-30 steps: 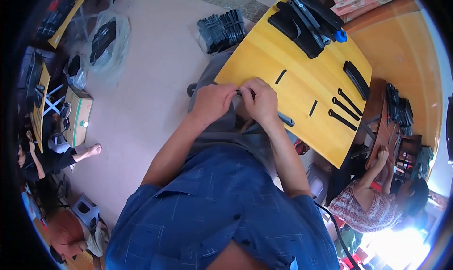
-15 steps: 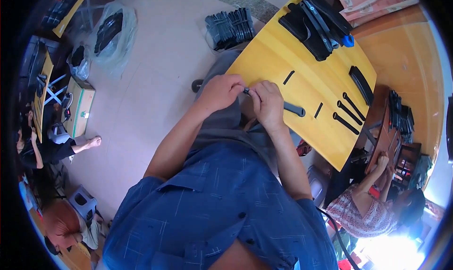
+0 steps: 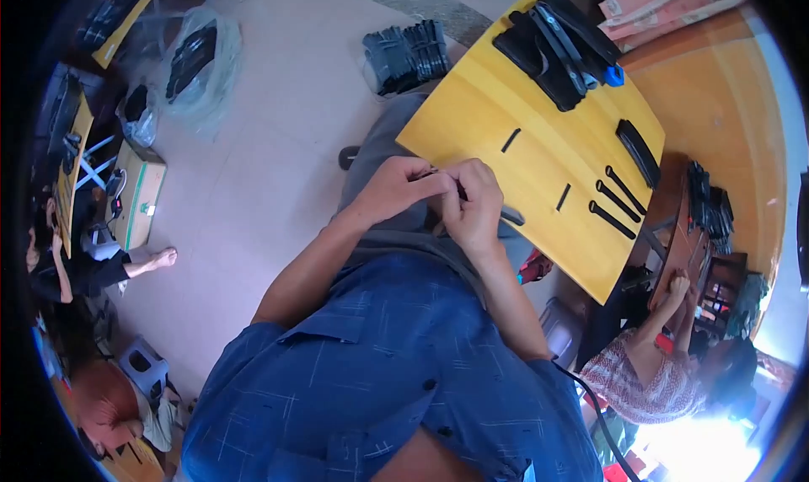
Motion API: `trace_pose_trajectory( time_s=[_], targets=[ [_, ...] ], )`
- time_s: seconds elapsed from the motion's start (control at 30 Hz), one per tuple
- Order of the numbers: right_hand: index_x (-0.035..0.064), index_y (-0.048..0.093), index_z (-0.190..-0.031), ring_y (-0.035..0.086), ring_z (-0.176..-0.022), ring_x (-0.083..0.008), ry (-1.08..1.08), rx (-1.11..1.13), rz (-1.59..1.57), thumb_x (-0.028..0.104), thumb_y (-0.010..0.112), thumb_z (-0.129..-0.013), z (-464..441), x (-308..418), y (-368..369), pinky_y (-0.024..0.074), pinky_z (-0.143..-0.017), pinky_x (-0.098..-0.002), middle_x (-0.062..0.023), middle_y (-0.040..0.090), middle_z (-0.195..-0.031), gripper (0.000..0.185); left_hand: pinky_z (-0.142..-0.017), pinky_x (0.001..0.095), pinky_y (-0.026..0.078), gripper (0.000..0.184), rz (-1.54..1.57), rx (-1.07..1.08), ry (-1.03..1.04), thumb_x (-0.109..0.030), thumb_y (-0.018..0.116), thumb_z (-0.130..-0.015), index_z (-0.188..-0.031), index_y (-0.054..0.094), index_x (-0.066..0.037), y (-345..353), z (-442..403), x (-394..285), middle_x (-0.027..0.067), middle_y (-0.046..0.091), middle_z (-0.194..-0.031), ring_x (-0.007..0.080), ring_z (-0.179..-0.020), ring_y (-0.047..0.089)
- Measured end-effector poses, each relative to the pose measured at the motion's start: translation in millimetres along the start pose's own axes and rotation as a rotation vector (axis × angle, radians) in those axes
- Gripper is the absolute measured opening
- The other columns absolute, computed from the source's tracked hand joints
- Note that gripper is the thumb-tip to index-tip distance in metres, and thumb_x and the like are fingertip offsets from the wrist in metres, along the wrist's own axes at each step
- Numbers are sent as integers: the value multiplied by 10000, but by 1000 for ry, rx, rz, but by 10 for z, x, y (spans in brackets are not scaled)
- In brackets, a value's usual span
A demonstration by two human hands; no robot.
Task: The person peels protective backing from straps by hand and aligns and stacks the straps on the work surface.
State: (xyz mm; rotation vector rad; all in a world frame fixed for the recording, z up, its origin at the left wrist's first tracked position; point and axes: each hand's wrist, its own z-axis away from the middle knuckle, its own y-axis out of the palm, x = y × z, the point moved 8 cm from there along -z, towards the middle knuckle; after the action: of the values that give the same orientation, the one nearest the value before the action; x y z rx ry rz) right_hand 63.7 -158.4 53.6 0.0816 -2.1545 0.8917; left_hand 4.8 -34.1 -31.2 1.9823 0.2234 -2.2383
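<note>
In the middle of the head view, my left hand (image 3: 396, 191) and my right hand (image 3: 474, 204) meet above my lap, at the near edge of the yellow board. Both are closed, fingertips pinched together on a dark strap, mostly hidden by the fingers. A grey strap end (image 3: 511, 216) sticks out past my right hand, over the board. To the left of my left hand, beyond my knee, shows a dark slotted end (image 3: 348, 157); whether it belongs to the same strap I cannot tell. Beside my right hand, a short black strip (image 3: 511, 140) lies on the board.
The yellow board (image 3: 459, 103) carries another black strip (image 3: 564, 197), three slotted black straps (image 3: 613, 219), a black bundle (image 3: 638, 153) and a dark pile (image 3: 556, 52). Bundled straps (image 3: 406, 56) lie on the floor. Other people sit at right (image 3: 649, 372) and left.
My hands have come closer together and lowered slightly. The grey strap end by my right hand has drawn in toward it and shows less. The view has shifted a little.
</note>
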Motion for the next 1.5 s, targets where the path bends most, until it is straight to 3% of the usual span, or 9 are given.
trace_pose_trajectory(
  time_s=[0.47, 0.63, 0.73, 0.87, 1.03, 1.27, 1.33, 1.37, 1.5],
  targets=[
    [7, 643, -958, 642, -795, -315, 137, -213, -195, 12, 665, -970, 117, 81, -364, 514, -697, -379, -143, 627, -880, 26, -580, 277, 383, 286, 220, -92, 168, -218, 628, -1064, -863, 617, -15, 359, 153, -414, -23, 528, -698, 52, -679, 471],
    [-2, 622, -970, 617, -833, -352, 220, -438, -116, 93, 581, -1050, 139, -158, -655, 505, -764, -411, -178, 601, -865, 131, -519, 321, 387, 232, -193, -179, 515, -132, 666, -1007, -821, 585, -19, 518, 255, -950, 99, 498, -612, 180, -523, 494],
    [48, 552, -939, 468, -830, -134, 578, -712, -285, 247, 482, -1124, 294, -1077, -1313, 431, -742, -329, -8, 485, -862, 281, -500, 336, 380, 217, -250, -77, 613, -87, 667, -983, -803, 569, -19, 656, 449, -875, 131, 478, -594, 238, -478, 474],
    [138, 526, -903, 448, -763, -73, 420, -1123, -224, 266, 511, -1098, 630, -1366, -2418, 381, -655, -276, 46, 483, -851, 234, -503, 329, 372, 236, -80, -155, 409, -110, 666, -991, -793, 567, -28, 449, 438, -683, 86, 452, -587, 186, -483, 474],
    [27, 585, -885, 661, -822, -160, 365, -1354, -459, 133, 500, -1019, 1027, -1517, -2825, 555, -747, -322, -46, 659, -895, 192, -501, 335, 382, 242, -127, 13, 516, -136, 688, -981, -795, 569, -37, 757, 486, -934, 100, 460, -588, 228, -486, 501],
    [-44, 687, -1009, 739, -897, -268, 525, -1372, -549, 91, 422, -948, 1519, -2117, -2788, 614, -752, -379, -159, 741, -1015, 304, -480, 374, 375, 224, -226, 71, 687, -98, 709, -945, -782, 566, -42, 1003, 496, -938, 127, 512, -626, 277, -496, 507],
    [-20, 655, -899, 723, -787, -253, 690, -1629, -699, 83, 409, -939, 2120, -2773, -3002, 588, -645, -365, -164, 732, -934, 270, -481, 368, 370, 223, -231, -35, 636, -97, 708, -945, -783, 566, -37, 779, 508, -937, 125, 499, -623, 264, -493, 503],
    [21, 590, -800, 649, -633, -212, 850, -1520, -353, 76, 410, -939, 2495, -2862, -3264, 516, -531, -328, -133, 690, -817, 233, -481, 362, 365, 223, -234, -146, 591, -95, 706, -945, -783, 567, -32, 587, 507, -922, 124, 487, -620, 250, -490, 498],
    [86, 513, -768, 524, -491, -164, 695, -1373, -165, 94, 456, -983, 2650, -2648, -3402, 404, -439, -294, -64, 604, -718, 223, -512, 300, 318, 244, -111, -179, 402, -119, 643, -1019, -815, 545, -26, 236, 522, -570, 29, 441, -634, 111, -555, 418]
  ],
)
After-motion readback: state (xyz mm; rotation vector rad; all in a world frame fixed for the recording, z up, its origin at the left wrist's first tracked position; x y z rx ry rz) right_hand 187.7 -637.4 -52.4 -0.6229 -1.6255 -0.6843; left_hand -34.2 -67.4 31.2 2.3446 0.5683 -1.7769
